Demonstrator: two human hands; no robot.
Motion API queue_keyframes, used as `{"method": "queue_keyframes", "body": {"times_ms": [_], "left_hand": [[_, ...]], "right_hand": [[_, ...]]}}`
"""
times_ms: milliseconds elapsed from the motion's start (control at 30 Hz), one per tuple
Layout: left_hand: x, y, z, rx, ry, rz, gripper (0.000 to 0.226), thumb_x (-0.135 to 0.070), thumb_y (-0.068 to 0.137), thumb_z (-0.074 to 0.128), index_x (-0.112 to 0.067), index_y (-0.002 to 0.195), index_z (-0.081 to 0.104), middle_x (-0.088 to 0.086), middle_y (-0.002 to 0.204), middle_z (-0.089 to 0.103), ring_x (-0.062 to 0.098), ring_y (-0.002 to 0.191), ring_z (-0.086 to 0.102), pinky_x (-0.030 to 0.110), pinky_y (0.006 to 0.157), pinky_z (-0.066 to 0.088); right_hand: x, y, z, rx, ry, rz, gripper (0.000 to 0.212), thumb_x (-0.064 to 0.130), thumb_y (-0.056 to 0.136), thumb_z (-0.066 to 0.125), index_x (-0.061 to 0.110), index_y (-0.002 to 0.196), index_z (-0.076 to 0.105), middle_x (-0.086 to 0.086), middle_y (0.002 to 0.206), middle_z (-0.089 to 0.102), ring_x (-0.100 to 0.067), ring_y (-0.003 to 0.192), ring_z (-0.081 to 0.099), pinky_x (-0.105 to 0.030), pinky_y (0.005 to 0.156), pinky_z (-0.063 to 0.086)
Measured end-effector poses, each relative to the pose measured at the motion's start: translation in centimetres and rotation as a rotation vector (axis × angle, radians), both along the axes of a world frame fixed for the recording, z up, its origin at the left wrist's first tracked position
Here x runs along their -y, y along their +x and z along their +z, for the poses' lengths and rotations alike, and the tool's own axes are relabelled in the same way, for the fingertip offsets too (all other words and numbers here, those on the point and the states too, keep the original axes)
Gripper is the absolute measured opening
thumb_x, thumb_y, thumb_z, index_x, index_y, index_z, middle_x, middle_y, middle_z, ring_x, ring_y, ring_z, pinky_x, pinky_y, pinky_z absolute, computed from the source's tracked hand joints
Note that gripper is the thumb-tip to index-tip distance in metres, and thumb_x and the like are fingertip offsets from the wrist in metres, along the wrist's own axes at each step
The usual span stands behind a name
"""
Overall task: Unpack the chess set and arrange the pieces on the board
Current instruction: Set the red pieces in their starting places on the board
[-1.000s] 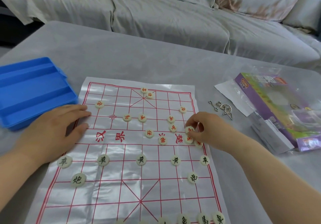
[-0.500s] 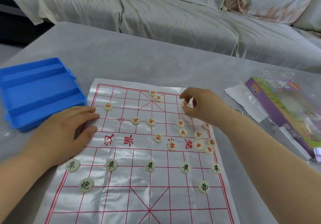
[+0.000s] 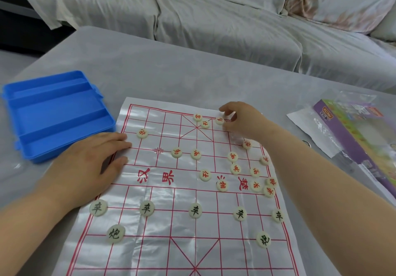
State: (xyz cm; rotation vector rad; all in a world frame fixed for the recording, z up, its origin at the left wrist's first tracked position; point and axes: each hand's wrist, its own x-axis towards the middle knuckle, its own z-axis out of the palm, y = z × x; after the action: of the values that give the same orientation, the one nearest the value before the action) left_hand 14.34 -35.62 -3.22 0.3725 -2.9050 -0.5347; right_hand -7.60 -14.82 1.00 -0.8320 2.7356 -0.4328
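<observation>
The right hand (image 3: 242,121) curls its fingers (image 3: 225,108) just beside a red-marked piece (image 3: 219,121) on the board's (image 3: 158,192) far row. Whether they pinch it I cannot tell. The left hand (image 3: 85,164) presses flat, fingers straight, on the board's left edge.

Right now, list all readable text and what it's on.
"汉界", "楚": red print on the board.
"卒": black, five pawns.
"炮": black, two cannons.
"仕": red, two advisors.
"相": red, one elephant.
Other red pieces and the box label: too blurred to read.
</observation>
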Motion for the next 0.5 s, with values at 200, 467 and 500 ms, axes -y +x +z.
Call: {"method": "queue_keyframes", "body": {"times_ms": [200,467,500], "left_hand": [[0.0,0.1,-0.1,-0.011,-0.009,-0.012,0.028,-0.023,0.085,0.057,-0.014,0.112,0.063,0.004,0.122,0.059,0.026,0.112,0.053,0.033,0.092,0.030],[0.1,0.2,-0.2,0.007,0.005,0.005,0.033,-0.019,0.080,0.060,-0.016,0.113,0.061,0.002,0.124,0.057,0.025,0.113,0.052,0.035,0.093,0.032],[0.1,0.2,-0.2,0.010,0.009,0.007,0.033,-0.019,0.080,0.060,-0.017,0.113,0.062,0.002,0.124,0.057,0.025,0.113,0.052,0.036,0.094,0.032]], "right_hand": [[0.9,0.3,-1.0,-0.040,-0.013,-0.038,0.036,0.031,0.081,0.063,0.014,0.111,0.056,-0.002,0.103,0.050,-0.014,0.087,0.044,-0.023,0.077,0.037],[0.4,0.1,-0.9,-0.011,-0.067,-0.068,0.024,0.010,0.087,0.053,0.013,0.109,0.061,-0.005,0.112,0.056,-0.010,0.087,0.045,-0.018,0.078,0.037],[0.2,0.0,-0.9,-0.007,-0.079,-0.070,0.025,0.008,0.087,0.052,0.013,0.110,0.060,-0.004,0.113,0.057,-0.009,0.087,0.045,-0.017,0.079,0.037]]}}
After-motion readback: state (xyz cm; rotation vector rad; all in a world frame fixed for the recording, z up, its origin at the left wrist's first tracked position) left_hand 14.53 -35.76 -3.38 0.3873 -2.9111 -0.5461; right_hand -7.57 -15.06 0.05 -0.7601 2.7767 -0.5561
